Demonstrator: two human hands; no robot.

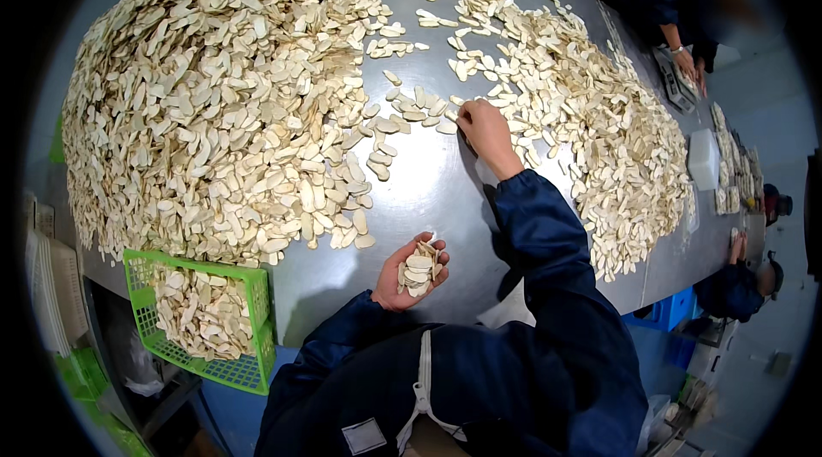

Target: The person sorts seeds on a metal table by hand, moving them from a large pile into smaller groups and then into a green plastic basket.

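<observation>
My left hand (pixel 409 273) lies palm up at the near edge of the grey surface (pixel 428 192), cupped around a small stack of pale slices (pixel 419 269). My right hand (pixel 485 132) reaches forward, fingers curled down onto loose slices (pixel 591 123) spread across the surface. A big heap (pixel 214 97) lies left, above a green basket (pixel 248 320).

Bright light from above makes my grey table (pixel 428 192) shine. My arms drop soft shadows on it. The round picture bends at its dark edges, and far things look blurry.
</observation>
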